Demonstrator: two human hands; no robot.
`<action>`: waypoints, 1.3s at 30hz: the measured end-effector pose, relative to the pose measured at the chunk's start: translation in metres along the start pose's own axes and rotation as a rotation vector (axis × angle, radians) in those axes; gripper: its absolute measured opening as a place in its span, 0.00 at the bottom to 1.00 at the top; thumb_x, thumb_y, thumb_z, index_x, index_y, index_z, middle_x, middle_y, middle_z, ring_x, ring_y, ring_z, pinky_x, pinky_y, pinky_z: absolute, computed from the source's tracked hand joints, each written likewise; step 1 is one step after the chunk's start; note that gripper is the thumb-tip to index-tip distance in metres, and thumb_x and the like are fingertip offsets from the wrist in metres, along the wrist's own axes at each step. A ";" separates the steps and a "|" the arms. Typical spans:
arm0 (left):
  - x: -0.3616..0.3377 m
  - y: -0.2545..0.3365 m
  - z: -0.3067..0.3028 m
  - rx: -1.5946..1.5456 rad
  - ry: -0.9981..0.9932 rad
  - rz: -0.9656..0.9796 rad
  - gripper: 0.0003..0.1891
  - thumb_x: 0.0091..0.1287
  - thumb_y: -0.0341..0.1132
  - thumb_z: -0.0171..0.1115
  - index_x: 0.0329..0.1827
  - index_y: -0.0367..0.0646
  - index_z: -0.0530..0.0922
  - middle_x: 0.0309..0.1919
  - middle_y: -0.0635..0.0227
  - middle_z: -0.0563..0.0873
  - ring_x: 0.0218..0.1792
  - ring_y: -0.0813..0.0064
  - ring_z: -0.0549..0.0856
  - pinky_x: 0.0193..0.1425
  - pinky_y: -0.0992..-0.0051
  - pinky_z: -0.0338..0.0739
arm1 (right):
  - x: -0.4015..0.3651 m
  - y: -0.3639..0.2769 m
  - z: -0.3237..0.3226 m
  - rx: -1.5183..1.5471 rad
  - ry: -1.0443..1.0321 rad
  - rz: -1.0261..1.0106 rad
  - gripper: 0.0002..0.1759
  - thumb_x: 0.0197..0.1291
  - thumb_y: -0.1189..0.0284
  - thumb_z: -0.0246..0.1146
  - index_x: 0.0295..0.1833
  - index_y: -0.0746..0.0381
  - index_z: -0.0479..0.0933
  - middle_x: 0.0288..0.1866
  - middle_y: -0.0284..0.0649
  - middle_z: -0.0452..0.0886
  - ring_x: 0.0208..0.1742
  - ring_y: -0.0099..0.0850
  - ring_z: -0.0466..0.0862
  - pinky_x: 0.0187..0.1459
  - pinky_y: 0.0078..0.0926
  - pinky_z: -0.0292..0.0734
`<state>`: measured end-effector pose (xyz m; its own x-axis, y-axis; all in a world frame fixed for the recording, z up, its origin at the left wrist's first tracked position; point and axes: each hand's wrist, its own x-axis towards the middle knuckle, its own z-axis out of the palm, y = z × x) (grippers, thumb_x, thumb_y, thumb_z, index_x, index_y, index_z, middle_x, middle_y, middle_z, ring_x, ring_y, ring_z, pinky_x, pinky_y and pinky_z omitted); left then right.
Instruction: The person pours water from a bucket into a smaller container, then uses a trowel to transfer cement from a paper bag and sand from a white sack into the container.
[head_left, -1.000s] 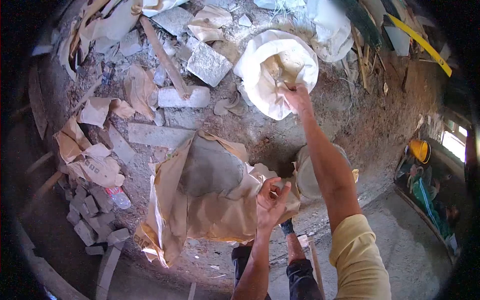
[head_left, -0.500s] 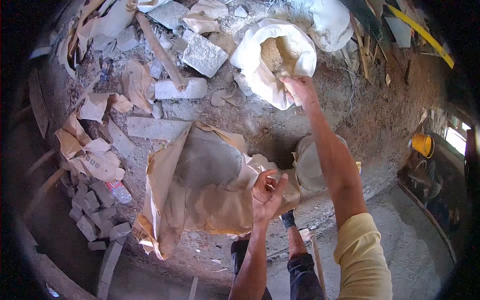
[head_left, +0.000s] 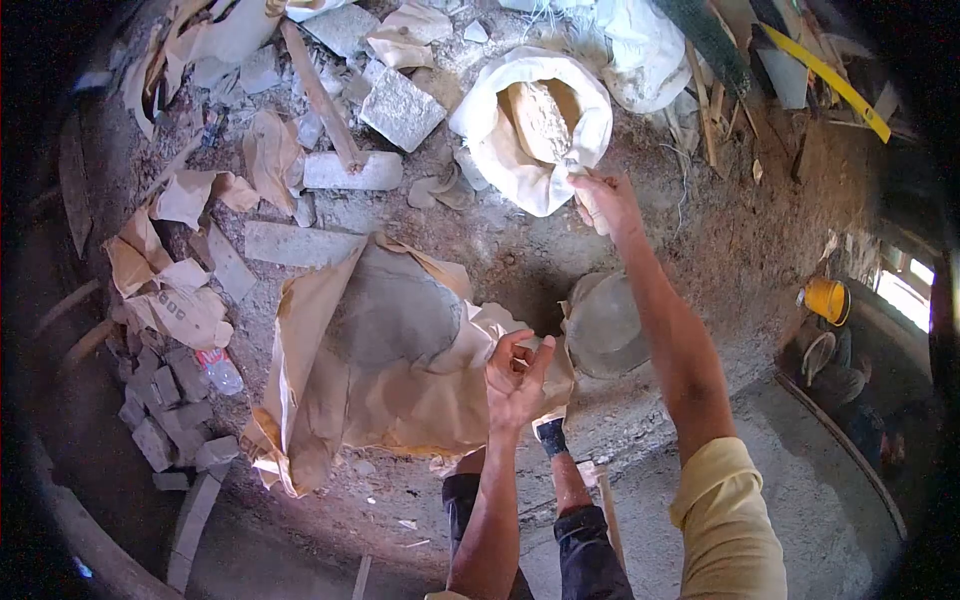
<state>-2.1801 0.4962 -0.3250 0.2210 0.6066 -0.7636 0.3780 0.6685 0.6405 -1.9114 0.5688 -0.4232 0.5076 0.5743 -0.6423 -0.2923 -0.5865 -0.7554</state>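
Note:
My right hand (head_left: 607,203) is closed on the gathered near rim of a white sack (head_left: 482,125), which stands with its mouth wide. Pale, sandy material (head_left: 540,120) shows inside it. Lower down, my left hand (head_left: 515,388) is held above the right end of a torn brown paper bag (head_left: 400,412). Its fingers are curled loosely, the thumb stands apart, and nothing is in it. Grey powder (head_left: 400,312) lies in the paper bag. Partly behind my right forearm is a round, grey-topped thing (head_left: 603,325) whose kind I cannot make out.
Grey blocks (head_left: 402,108), a wooden handle (head_left: 320,95) and torn paper (head_left: 185,315) lie to the left. Broken bricks (head_left: 165,405) and a plastic bottle (head_left: 220,372) are at lower left. A yellow bucket (head_left: 825,300) stands far right, near another person (head_left: 840,375).
The sack's rim is pulled toward me and bunched in my right hand, and its mouth has changed shape. My left hand stays over the paper bag. The whole view has shifted slightly.

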 end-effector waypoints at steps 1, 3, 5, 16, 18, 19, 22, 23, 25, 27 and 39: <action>-0.001 -0.001 0.002 0.004 -0.003 -0.004 0.21 0.59 0.44 0.71 0.48 0.38 0.78 0.24 0.72 0.78 0.25 0.84 0.73 0.29 0.80 0.68 | -0.003 0.001 -0.002 -0.003 -0.001 -0.002 0.12 0.52 0.72 0.69 0.37 0.70 0.82 0.19 0.36 0.77 0.14 0.23 0.72 0.14 0.23 0.61; -0.001 -0.005 0.004 0.006 -0.006 -0.008 0.21 0.59 0.44 0.71 0.48 0.38 0.79 0.24 0.72 0.78 0.25 0.84 0.73 0.29 0.80 0.68 | -0.009 0.003 -0.004 0.039 -0.041 0.001 0.12 0.52 0.72 0.69 0.40 0.70 0.82 0.19 0.36 0.76 0.13 0.23 0.71 0.14 0.22 0.61; 0.000 -0.010 0.005 0.001 0.000 0.037 0.24 0.57 0.48 0.71 0.48 0.39 0.79 0.23 0.72 0.78 0.21 0.82 0.74 0.26 0.78 0.69 | -0.016 0.004 -0.007 0.054 -0.055 -0.015 0.13 0.52 0.72 0.69 0.41 0.69 0.82 0.20 0.36 0.76 0.14 0.22 0.71 0.14 0.21 0.62; 0.001 -0.005 0.008 -0.096 0.036 0.022 0.19 0.59 0.44 0.69 0.47 0.40 0.79 0.24 0.72 0.77 0.25 0.84 0.73 0.28 0.80 0.68 | -0.094 -0.006 -0.039 -0.100 -0.027 0.019 0.12 0.55 0.71 0.66 0.42 0.68 0.80 0.19 0.30 0.73 0.14 0.19 0.70 0.14 0.20 0.59; 0.004 0.000 0.006 -0.115 0.050 -0.008 0.17 0.61 0.42 0.68 0.46 0.40 0.79 0.25 0.73 0.77 0.26 0.85 0.73 0.30 0.80 0.68 | -0.116 0.000 -0.052 -0.071 -0.081 -0.006 0.13 0.54 0.72 0.66 0.45 0.67 0.80 0.18 0.29 0.71 0.14 0.18 0.70 0.14 0.20 0.59; 0.007 -0.002 0.003 -0.142 0.056 -0.009 0.15 0.62 0.40 0.66 0.45 0.40 0.79 0.25 0.74 0.76 0.26 0.85 0.72 0.31 0.81 0.68 | -0.129 0.001 -0.057 -0.071 -0.078 0.001 0.13 0.54 0.72 0.66 0.45 0.67 0.80 0.18 0.29 0.71 0.14 0.18 0.70 0.14 0.20 0.59; 0.012 -0.001 0.001 -0.112 0.092 -0.022 0.11 0.64 0.38 0.61 0.42 0.39 0.81 0.25 0.74 0.75 0.27 0.84 0.70 0.32 0.80 0.67 | -0.176 0.008 -0.073 -0.047 0.003 0.083 0.18 0.55 0.72 0.67 0.50 0.69 0.80 0.18 0.30 0.73 0.14 0.18 0.70 0.16 0.20 0.59; 0.016 -0.006 0.001 -0.094 0.125 0.008 0.11 0.64 0.38 0.61 0.41 0.39 0.81 0.25 0.74 0.75 0.27 0.83 0.71 0.33 0.80 0.67 | -0.191 0.013 -0.081 -0.055 0.042 0.142 0.18 0.55 0.73 0.67 0.51 0.69 0.80 0.18 0.29 0.73 0.14 0.18 0.70 0.16 0.20 0.59; 0.014 0.001 0.000 -0.025 0.166 0.040 0.12 0.64 0.38 0.59 0.39 0.37 0.81 0.24 0.72 0.77 0.28 0.81 0.73 0.34 0.77 0.69 | -0.225 0.021 -0.095 -0.062 0.085 0.208 0.18 0.55 0.73 0.66 0.51 0.69 0.80 0.18 0.29 0.73 0.14 0.17 0.69 0.15 0.19 0.59; 0.015 -0.006 0.000 -0.009 0.186 0.053 0.12 0.64 0.38 0.58 0.39 0.36 0.80 0.24 0.71 0.77 0.28 0.79 0.73 0.35 0.76 0.70 | -0.259 0.027 -0.107 -0.096 0.155 0.303 0.18 0.55 0.73 0.67 0.51 0.69 0.80 0.19 0.29 0.73 0.15 0.17 0.69 0.15 0.19 0.59; 0.049 0.019 0.002 -0.105 0.258 0.067 0.19 0.64 0.47 0.64 0.29 0.37 0.76 0.24 0.72 0.76 0.26 0.82 0.73 0.31 0.78 0.68 | -0.311 0.095 -0.123 -0.094 0.257 0.539 0.09 0.54 0.70 0.64 0.35 0.65 0.82 0.15 0.29 0.72 0.13 0.19 0.68 0.16 0.21 0.61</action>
<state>-2.1601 0.5382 -0.3505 0.0011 0.7317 -0.6817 0.2723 0.6557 0.7042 -1.9976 0.2645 -0.2796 0.4907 0.0325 -0.8707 -0.4961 -0.8110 -0.3099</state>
